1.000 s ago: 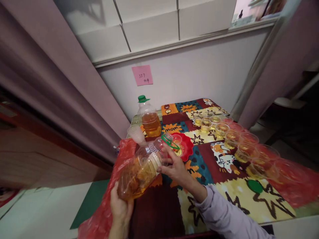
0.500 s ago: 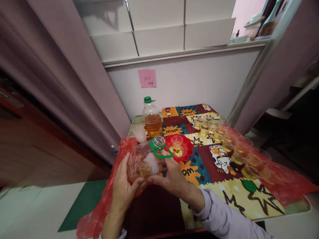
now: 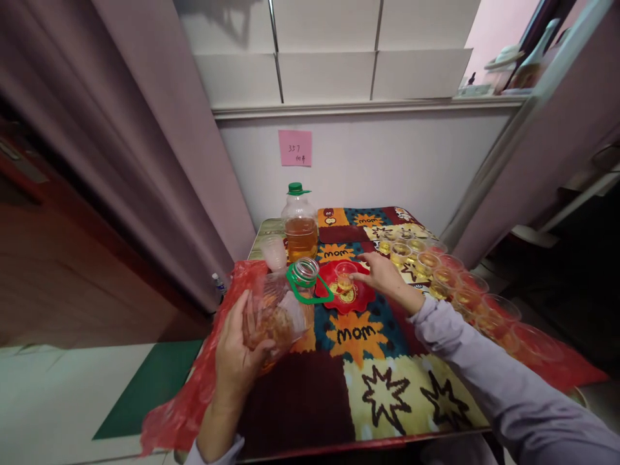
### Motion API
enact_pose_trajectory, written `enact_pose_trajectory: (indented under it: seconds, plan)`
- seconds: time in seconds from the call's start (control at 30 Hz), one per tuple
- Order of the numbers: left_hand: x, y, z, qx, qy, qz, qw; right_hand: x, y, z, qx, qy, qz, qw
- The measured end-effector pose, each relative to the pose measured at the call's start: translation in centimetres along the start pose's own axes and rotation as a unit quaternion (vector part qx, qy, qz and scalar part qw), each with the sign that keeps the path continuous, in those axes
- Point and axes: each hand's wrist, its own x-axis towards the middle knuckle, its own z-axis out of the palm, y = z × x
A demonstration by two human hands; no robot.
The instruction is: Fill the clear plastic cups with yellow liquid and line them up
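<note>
My left hand (image 3: 239,352) is closed on the side of a clear plastic jug (image 3: 278,323) with an uncapped mouth and a green carrying handle (image 3: 317,298). The jug leans toward the right and holds some amber liquid low down. My right hand (image 3: 385,274) reaches over a red scalloped plate (image 3: 332,300), thumb and fingers apart. On that plate stands a small clear cup (image 3: 345,279) with a little amber liquid in it. My right thumb is at the cup's right side; whether it touches, I cannot tell.
A capped jug of amber liquid (image 3: 301,239) stands at the back left, beside a stack of clear cups (image 3: 274,253). Several filled cups (image 3: 429,263) line the right side. Red plastic film (image 3: 186,416) hangs over the left table edge. A patterned cloth (image 3: 300,400) covers the table.
My right hand has let go of the jug and moved right to the cup on the plate. My left hand still holds the jug. The green cap on the cloth is now out of sight.
</note>
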Motion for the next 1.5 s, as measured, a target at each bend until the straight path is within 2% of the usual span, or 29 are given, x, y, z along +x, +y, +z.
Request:
enact_pose_trajectory:
  seconds: [0.07, 0.33, 0.47, 0.57, 0.73, 0.87, 0.97, 1.17, 1.33, 1.5]
  plan:
    - [-0.1, -0.1, 0.1, -0.018, 0.004, -0.001, 1.000, 0.8, -0.1, 0.2, -0.049, -0.034, -0.001, 0.998]
    - [-0.3, 0.4, 0.4, -0.027, -0.014, 0.004, 1.000, 2.0, -3.3, 1.6, -0.088, -0.081, 0.013, 0.993]
    - [0.0, 0.2, 0.3, -0.029, -0.001, 0.000, 1.000, 2.4, -4.2, 1.3, -0.087, -0.082, 0.027, 0.992]
    - [0.1, 0.1, 0.2, -0.023, 0.010, -0.007, 1.000, 2.4, -4.0, 0.3, -0.078, -0.068, 0.031, 0.994]
    - [0.2, 0.6, 0.0, -0.054, 0.011, -0.044, 0.998, 2.5, -0.8, -3.2, -0.052, -0.042, 0.018, 0.998]
    - [0.3, 0.9, -0.1, -0.097, 0.011, -0.064, 0.993, 2.4, 3.7, -6.0, -0.048, -0.044, 0.010, 0.998]
    - [0.4, 0.8, -0.1, -0.089, 0.011, -0.063, 0.994, 1.9, 7.2, -7.0, -0.077, -0.055, 0.025, 0.995]
    - [0.3, 0.8, -0.2, -0.104, 0.002, -0.091, 0.990, 0.5, 11.9, -6.4, -0.145, -0.081, 0.055, 0.985]
    - [0.0, 0.7, -0.1, -0.124, -0.002, -0.086, 0.989, -0.4, 13.3, -5.3, -0.172, -0.077, 0.051, 0.981]
    - [0.0, 0.2, -0.2, -0.096, 0.001, -0.068, 0.993, -0.4, 14.0, -4.3, -0.191, -0.056, 0.057, 0.978]
